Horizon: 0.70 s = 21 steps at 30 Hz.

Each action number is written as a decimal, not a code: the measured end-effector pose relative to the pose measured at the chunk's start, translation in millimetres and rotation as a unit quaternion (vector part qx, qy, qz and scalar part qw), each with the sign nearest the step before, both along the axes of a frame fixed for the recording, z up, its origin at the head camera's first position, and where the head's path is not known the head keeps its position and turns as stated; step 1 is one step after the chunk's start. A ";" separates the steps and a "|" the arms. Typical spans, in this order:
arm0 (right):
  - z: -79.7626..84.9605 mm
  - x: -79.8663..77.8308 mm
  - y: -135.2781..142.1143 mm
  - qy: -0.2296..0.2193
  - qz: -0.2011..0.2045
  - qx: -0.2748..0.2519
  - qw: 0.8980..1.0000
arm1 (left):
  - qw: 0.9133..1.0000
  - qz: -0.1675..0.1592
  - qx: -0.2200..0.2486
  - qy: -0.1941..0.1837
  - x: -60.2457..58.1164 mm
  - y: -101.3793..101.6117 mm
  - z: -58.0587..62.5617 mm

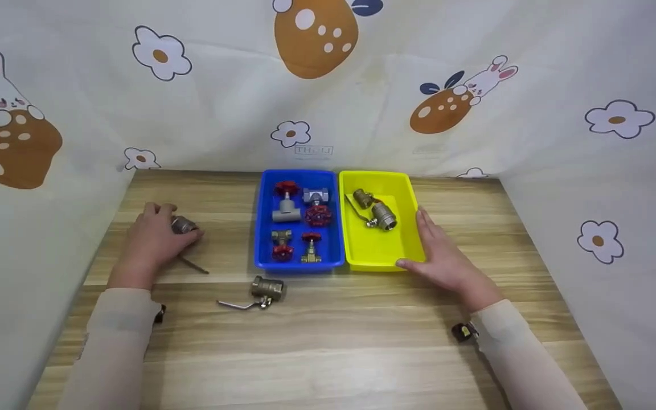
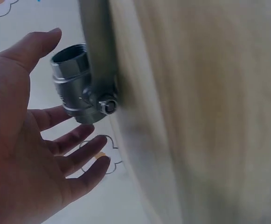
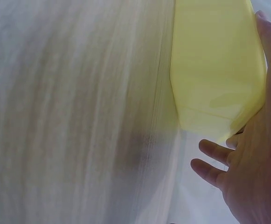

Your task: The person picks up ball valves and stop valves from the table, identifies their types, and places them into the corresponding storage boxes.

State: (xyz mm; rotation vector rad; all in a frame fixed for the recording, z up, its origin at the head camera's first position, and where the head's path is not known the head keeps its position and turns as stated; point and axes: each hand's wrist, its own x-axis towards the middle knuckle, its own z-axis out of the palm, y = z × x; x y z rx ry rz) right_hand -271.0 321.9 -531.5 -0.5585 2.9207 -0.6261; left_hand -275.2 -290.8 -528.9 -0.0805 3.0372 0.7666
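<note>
My left hand (image 1: pixel 154 230) reaches over a metal ball valve (image 1: pixel 183 225) on the left of the table. In the left wrist view its fingers are spread about the valve (image 2: pixel 74 84), and a gap shows between thumb and valve. The valve's lever handle lies toward the table. At the right side of the yellow tray (image 1: pixel 382 259) is my right hand (image 1: pixel 447 262), fingers fairly straight along the wall and thumb by the near corner. Inside that tray lie a larger ball valve (image 1: pixel 384 217) and a smaller brass one (image 1: pixel 363 198).
Left of the yellow tray, touching it, stands a blue tray (image 1: pixel 299 266) with several red-handwheel valves (image 1: pixel 287 210). Another lever ball valve (image 1: pixel 268 288) lies on the wooden table (image 1: pixel 362 341) in front. Printed fabric walls (image 1: pixel 220 114) enclose the back and sides.
</note>
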 end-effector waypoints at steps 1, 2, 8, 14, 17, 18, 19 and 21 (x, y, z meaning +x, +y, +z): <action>0.0 -0.1 -0.2 0.000 0.000 0.001 1.000 | 1.000 -0.001 -0.002 -0.004 0.3 -1.0 -0.8; 0.1 -0.1 -0.6 0.000 -0.001 0.002 1.000 | 1.000 -0.003 -0.004 -0.008 0.4 -2.0 -1.6; 1.2 0.7 -1.9 -0.004 0.000 0.003 1.000 | 0.999 -0.016 -0.006 -0.027 -1.5 -5.5 -4.3; -0.3 -0.2 -1.9 -0.005 0.001 0.003 1.000 | 0.999 -0.022 -0.001 -0.041 -4.2 -6.3 -3.7; -0.1 -0.5 -1.8 -0.005 0.001 0.001 1.000 | 0.999 -0.022 -0.002 -0.048 -5.6 -5.0 -1.5; 0.1 -0.4 -1.7 -0.005 0.001 0.000 1.000 | 0.998 -0.022 -0.001 -0.050 -5.9 -4.1 -0.4; 0.4 -0.2 -1.7 -0.005 0.001 0.000 1.000 | 0.998 -0.023 -0.002 -0.052 -6.4 -3.3 0.4; 0.7 0.1 -1.9 -0.004 0.001 0.000 1.000 | 0.998 -0.023 -0.003 -0.052 -7.5 -1.5 1.1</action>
